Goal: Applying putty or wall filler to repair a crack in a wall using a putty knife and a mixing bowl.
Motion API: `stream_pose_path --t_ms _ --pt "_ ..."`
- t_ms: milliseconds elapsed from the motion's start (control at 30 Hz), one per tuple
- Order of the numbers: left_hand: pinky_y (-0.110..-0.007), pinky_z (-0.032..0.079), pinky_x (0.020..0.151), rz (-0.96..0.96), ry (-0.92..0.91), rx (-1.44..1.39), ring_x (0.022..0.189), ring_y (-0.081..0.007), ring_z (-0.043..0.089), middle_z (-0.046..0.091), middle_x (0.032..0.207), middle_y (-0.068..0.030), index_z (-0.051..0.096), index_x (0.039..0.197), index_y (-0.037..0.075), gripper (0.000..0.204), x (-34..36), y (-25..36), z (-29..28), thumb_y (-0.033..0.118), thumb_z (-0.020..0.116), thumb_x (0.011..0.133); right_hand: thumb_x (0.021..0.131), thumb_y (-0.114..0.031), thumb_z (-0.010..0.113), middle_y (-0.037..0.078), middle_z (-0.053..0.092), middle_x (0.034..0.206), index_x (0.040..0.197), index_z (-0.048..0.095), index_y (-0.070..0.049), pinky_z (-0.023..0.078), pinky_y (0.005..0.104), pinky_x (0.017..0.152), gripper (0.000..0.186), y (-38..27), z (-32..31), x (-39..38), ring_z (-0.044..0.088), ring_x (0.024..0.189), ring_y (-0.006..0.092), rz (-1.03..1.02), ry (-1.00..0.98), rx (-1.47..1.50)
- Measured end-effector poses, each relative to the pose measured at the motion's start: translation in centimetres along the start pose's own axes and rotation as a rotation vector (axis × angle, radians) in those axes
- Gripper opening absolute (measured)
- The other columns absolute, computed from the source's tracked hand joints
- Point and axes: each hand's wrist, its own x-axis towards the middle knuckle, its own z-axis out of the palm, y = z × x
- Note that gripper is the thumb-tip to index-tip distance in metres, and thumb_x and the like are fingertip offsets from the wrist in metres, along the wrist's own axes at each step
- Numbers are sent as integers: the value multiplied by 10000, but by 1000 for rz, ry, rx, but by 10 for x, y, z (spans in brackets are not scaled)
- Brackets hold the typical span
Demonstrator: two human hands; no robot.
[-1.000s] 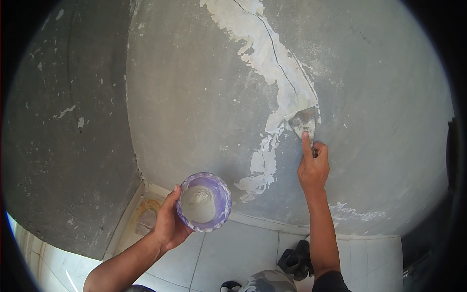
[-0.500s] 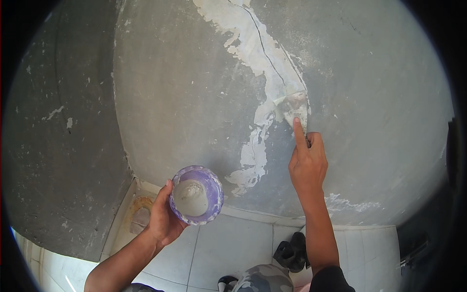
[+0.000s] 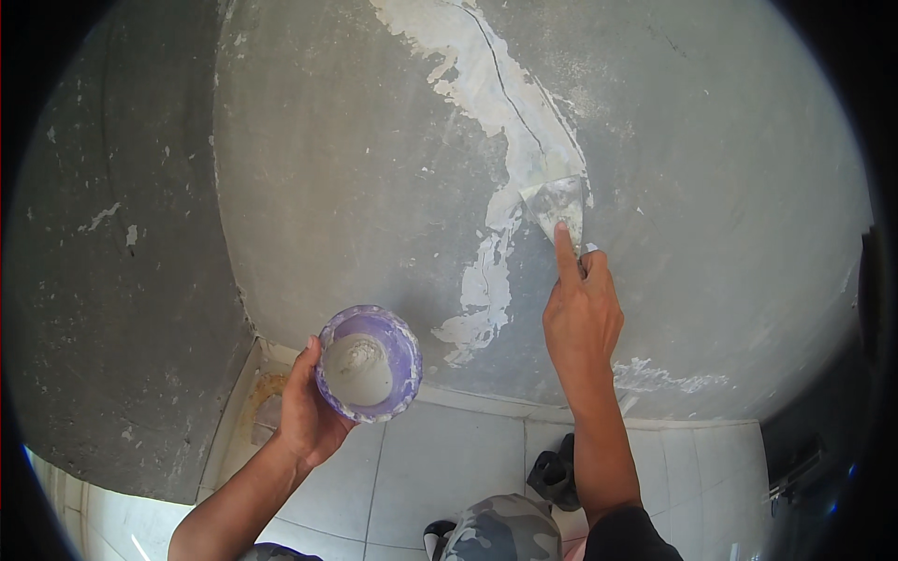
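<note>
We log R sleeve [image 3: 629, 538], near right: blk, plain-looking, ends abt elbow; short or pushed up, we can't tell. R forearm [image 3: 603, 439] + L forearm [image 3: 234, 496] bare, ditto R hand [image 3: 584, 323] & L hand [image 3: 311, 416]. Legwear [image 3: 510, 531], near ctr: camo, lt/dk grey blotches; 2nd patch near left, mostly cut off.

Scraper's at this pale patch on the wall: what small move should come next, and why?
I'd probably nudge the scraper upward over the dark crack: its top edge sits just below the crack's lower end, the right hand has it gripped, and that line looks open.
</note>
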Motion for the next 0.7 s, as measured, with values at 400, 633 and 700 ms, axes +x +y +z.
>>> stream_pose_path --t_ms 400,633,700 --pt "-439 457 1053 10 20 -13 1286 -249 536 531 1411 -102 436 1453 98 748 -3 2 4 656 504 960 861 53 617 97 516 877 1400 605 -171 492 391 612 584 -3 -13 16 584 715 265 16 0 1" --pt "-434 458 1054 29 49 -6 1279 -246 543 539 1403 -98 449 1442 96 739 -6 7 3 652 508 959 844 42 619 100 499 901 1388 616 -138 494 391 547 573 4 -8 -37 595 735 252 62 -174 -18" --pt "-430 463 1048 41 51 -18 1269 -243 551 546 1395 -98 454 1439 97 737 -6 7 3 651 513 958 841 44 620 99 497 899 1386 619 -139 494 389 549 575 2 -9 -34 593 731 254 87 -172 14"
